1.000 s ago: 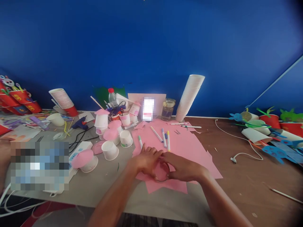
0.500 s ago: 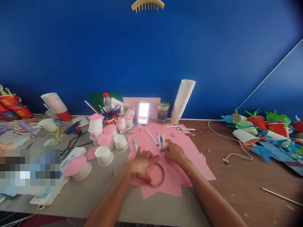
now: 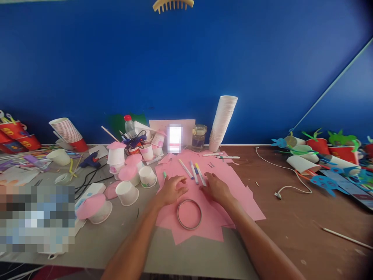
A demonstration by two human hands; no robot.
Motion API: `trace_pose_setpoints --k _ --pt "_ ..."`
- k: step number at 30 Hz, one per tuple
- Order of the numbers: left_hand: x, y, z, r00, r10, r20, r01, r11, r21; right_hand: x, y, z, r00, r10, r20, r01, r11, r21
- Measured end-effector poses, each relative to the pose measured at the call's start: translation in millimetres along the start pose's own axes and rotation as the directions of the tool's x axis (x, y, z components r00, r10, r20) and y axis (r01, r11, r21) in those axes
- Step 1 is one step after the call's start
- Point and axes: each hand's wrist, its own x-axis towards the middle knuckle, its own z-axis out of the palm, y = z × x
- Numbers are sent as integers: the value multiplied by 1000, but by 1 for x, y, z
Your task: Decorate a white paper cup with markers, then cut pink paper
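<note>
A thin round ring (image 3: 189, 228) lies flat on overlapping pink paper sheets (image 3: 233, 206), in front of my hands. My left hand (image 3: 171, 190) is just above the ring, fingers curved and apart, with nothing in them. At the right, my right hand (image 3: 216, 187) has its thumb and fingers about the near end of a yellow-capped marker (image 3: 200, 173). A purple-capped marker (image 3: 194, 173) and a white marker (image 3: 185, 168) lie close by on the paper. Past my left hand, a green-capped marker (image 3: 164, 175) is partly hidden.
White paper cups (image 3: 127, 193), some with pink discs, stand left. Behind are a glass jar (image 3: 199, 138) and a tall cup stack (image 3: 223, 122). A glue gun (image 3: 90, 158) and power strip (image 3: 91, 190) lie left; a white cable (image 3: 294, 189) and cup crafts (image 3: 303, 164) lie right.
My left hand has let go of the ring and moved up and away from it, leaving it on the paper. The yellow-capped marker has turned slightly by my right hand.
</note>
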Motion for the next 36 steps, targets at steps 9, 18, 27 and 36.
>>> trace_pose_setpoints --k 9,18,27,36 --pt "9 -14 7 960 -54 -274 -37 947 -319 2 1 0 992 4 -123 37 942 332" --pt "9 -11 0 971 -191 -143 -26 510 -860 -29 -27 1 830 -549 95 249 518 818" --pt "9 -10 1 986 -140 -94 -35 377 -926 -27 -19 -8 878 -479 -20 116 172 978" --pt "-2 3 10 987 61 152 40 812 -583 -23 -31 13 962 -223 -157 192 147 970"
